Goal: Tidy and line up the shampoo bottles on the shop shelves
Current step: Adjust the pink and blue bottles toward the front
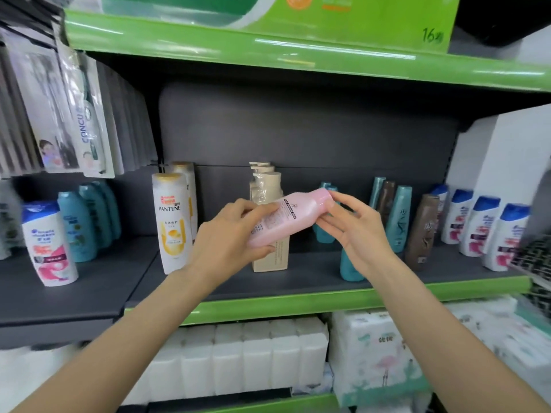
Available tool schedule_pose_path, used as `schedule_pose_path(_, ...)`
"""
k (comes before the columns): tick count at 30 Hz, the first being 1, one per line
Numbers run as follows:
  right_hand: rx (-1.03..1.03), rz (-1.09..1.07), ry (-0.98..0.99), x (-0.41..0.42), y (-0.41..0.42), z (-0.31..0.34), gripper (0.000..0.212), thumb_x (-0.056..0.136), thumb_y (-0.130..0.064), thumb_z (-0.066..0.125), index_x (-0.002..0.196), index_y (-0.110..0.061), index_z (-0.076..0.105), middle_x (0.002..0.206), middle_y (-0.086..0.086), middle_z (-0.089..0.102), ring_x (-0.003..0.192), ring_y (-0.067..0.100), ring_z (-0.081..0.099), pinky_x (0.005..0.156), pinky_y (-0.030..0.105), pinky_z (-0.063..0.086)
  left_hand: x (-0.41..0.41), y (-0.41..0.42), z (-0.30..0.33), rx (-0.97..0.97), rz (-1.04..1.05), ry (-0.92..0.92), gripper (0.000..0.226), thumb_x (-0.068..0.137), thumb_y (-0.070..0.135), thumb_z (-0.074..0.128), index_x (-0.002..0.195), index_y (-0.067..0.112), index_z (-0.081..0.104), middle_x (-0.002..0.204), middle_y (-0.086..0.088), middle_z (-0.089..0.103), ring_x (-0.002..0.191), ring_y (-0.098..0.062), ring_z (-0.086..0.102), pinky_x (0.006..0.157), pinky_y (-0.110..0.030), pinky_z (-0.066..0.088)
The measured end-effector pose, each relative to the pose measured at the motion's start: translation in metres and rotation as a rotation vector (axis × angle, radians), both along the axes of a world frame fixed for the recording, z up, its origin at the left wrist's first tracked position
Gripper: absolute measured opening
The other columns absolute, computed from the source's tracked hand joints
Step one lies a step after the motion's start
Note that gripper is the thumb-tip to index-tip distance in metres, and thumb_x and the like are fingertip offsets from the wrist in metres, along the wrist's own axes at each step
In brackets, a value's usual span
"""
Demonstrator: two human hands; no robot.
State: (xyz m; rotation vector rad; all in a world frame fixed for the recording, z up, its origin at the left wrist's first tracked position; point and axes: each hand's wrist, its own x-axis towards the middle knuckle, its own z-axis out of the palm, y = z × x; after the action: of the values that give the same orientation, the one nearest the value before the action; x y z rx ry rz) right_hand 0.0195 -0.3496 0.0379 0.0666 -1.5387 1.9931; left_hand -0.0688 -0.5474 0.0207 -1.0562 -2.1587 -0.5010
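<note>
A pink shampoo bottle [290, 216] is held tilted in the air above the dark shelf [298, 278], cap up to the right. My left hand [232, 234] grips its lower body. My right hand [354, 228] touches the cap end with its fingertips, the other fingers spread. Behind the pink bottle stand beige pump bottles [268, 186] in a row going back. White Pantene bottles [171, 222] stand to the left. A teal bottle [350, 268] is partly hidden behind my right wrist.
Teal and brown bottles [423, 231] and white blue-capped bottles [483, 228] fill the shelf's right end. More blue-capped [49, 242] and teal bottles [79, 225] stand on the left shelf. Toothbrush packs [86, 114] hang at upper left. Tissue packs [253, 359] sit below.
</note>
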Motion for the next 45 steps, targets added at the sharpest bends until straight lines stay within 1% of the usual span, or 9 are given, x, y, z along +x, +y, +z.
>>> schedule_pose_path(10,-0.165,0.05,0.106,0.004,0.014,-0.007,0.028,0.091,0.003,0.051,0.118,0.006,0.056,0.108,0.015,0.065,0.091,0.021,0.067,0.081,0.029,0.057,0.002,0.004,-0.007,-0.022,-0.174,0.027,0.083,0.068,0.028,0.078,0.134,0.045,0.031,0.127,0.018,0.033,0.11,-0.01,0.038,0.076,-0.038,0.054)
schedule_pose_path(20,-0.074,0.077,0.061,0.007,0.024,-0.013,0.026,0.092,0.002,0.05,0.117,0.001,0.057,0.111,0.016,0.065,0.108,0.025,0.062,0.093,0.031,0.052,0.001,0.011,-0.01,-0.069,-0.06,0.15,0.079,0.068,0.03,0.08,0.133,0.04,0.036,0.131,0.003,0.05,0.11,-0.014,0.038,0.054,-0.042,0.057)
schedule_pose_path(24,-0.019,0.076,0.071,0.006,0.028,-0.01,0.027,0.092,-0.004,0.053,0.118,-0.005,0.059,0.106,0.008,0.068,0.103,0.02,0.064,0.09,0.029,0.053,0.002,0.011,-0.006,0.011,-0.15,-0.075,0.07,0.072,0.036,0.074,0.131,0.048,0.038,0.129,0.018,0.047,0.11,-0.01,0.045,0.078,-0.04,0.052)
schedule_pose_path(27,0.017,0.125,0.072,0.005,0.03,-0.007,0.027,0.093,-0.01,0.052,0.118,-0.014,0.061,0.112,0.006,0.066,0.107,0.018,0.062,0.09,0.029,0.053,0.008,0.013,-0.001,0.128,-0.284,-0.328,0.067,0.069,0.029,0.08,0.124,0.049,0.048,0.116,0.029,0.051,0.103,0.003,0.051,0.086,-0.021,0.042)
schedule_pose_path(31,-0.007,0.215,0.079,0.004,0.027,-0.007,0.034,0.094,-0.009,0.05,0.125,-0.022,0.056,0.124,0.01,0.062,0.114,0.021,0.06,0.088,0.031,0.054,0.014,0.015,0.002,0.182,-0.448,-0.648,0.057,0.066,0.034,0.076,0.117,0.048,0.056,0.107,0.017,0.064,0.095,-0.009,0.06,0.084,-0.021,0.047)
schedule_pose_path(35,0.049,0.062,0.038,0.004,0.025,-0.005,0.031,0.091,-0.014,0.058,0.122,-0.018,0.06,0.116,0.013,0.064,0.102,0.023,0.066,0.078,0.032,0.057,0.017,0.018,0.006,0.173,-0.524,-0.819,0.046,0.073,0.029,0.068,0.11,0.053,0.056,0.107,0.006,0.067,0.098,-0.013,0.062,0.087,-0.023,0.049)
schedule_pose_path(38,0.121,-0.06,-0.001,0.002,0.02,0.002,0.026,0.088,-0.016,0.063,0.114,-0.018,0.065,0.11,0.013,0.067,0.095,0.02,0.068,0.074,0.033,0.058,0.018,0.023,0.008,0.116,-0.514,-0.833,0.044,0.081,0.016,0.065,0.113,0.044,0.053,0.11,0.007,0.065,0.098,-0.005,0.062,0.085,-0.018,0.048)
schedule_pose_path(42,0.192,-0.138,-0.02,-0.001,0.017,0.006,0.023,0.085,-0.015,0.066,0.107,-0.023,0.067,0.105,0.011,0.069,0.1,0.021,0.065,0.073,0.033,0.059,0.017,0.037,0.01,0.07,-0.39,-0.7,0.04,0.08,0.02,0.069,0.116,0.03,0.056,0.112,0.009,0.064,0.099,-0.006,0.06,0.084,-0.016,0.047)
schedule_pose_path(45,0.238,-0.195,-0.041,-0.006,0.01,0.007,0.025,0.083,-0.016,0.069,0.107,-0.021,0.067,0.1,0.011,0.069,0.098,0.02,0.066,0.072,0.034,0.059,0.018,0.048,0.017,0.184,-0.345,-0.557,0.042,0.077,0.028,0.074,0.116,0.027,0.06,0.108,0.011,0.065,0.093,-0.005,0.061,0.08,-0.016,0.048)
